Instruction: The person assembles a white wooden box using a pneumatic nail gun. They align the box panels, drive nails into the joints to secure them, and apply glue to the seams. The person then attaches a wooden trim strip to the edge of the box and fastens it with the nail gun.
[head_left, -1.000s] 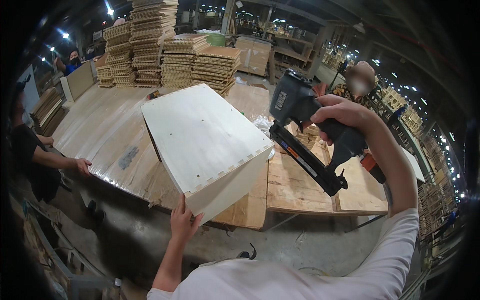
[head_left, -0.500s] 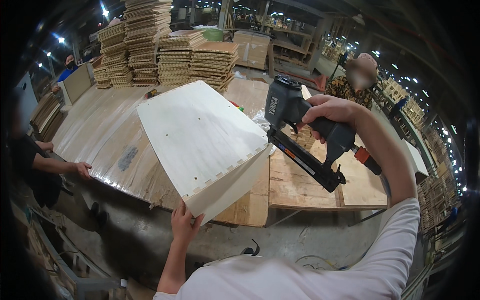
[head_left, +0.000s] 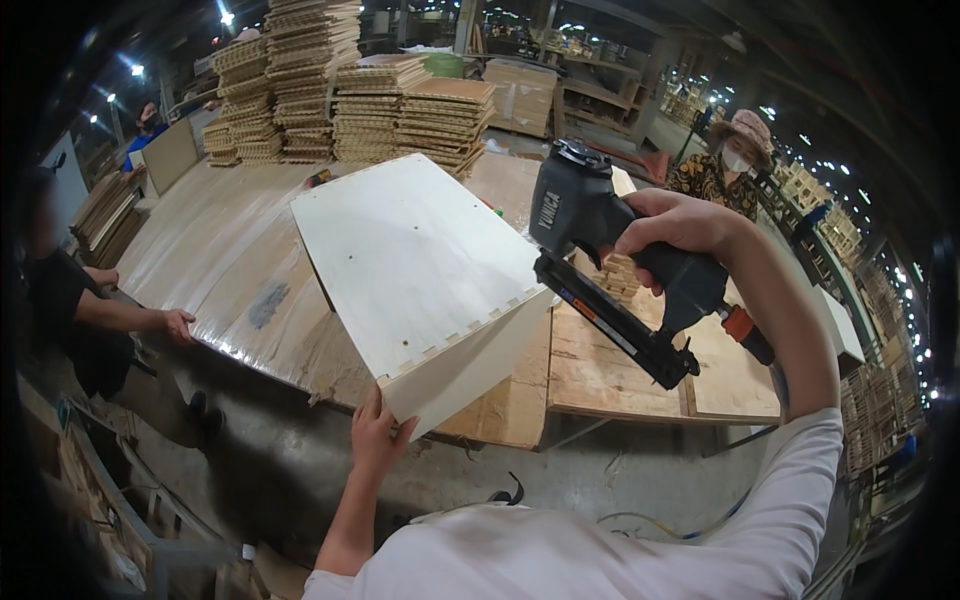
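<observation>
A pale wooden box (head_left: 425, 260) with finger-jointed edges and a few small holes in its top panel sits tilted over the near edge of the worktable (head_left: 230, 235). My left hand (head_left: 380, 432) grips its near lower corner, thumb and fingers against the side panel. In my right hand (head_left: 680, 230) is a black pneumatic nail gun (head_left: 590, 200), held by its handle with an orange-collared hose fitting at the rear. The gun is raised beside the box's right end. Its nose lies close to the box's right corner; whether they touch I cannot tell.
Tall stacks of notched wooden panels (head_left: 310, 90) stand at the table's back. A person (head_left: 90, 300) in dark clothes is at the left edge, another in a patterned top (head_left: 715, 180) at the right. A lower plywood surface (head_left: 620, 370) adjoins on the right; a hose (head_left: 650, 525) lies on the floor.
The whole view has shifted a little, so things appear slightly farther right. Both hands keep their holds, and the box and nail gun stay nearly in the same position to each other.
</observation>
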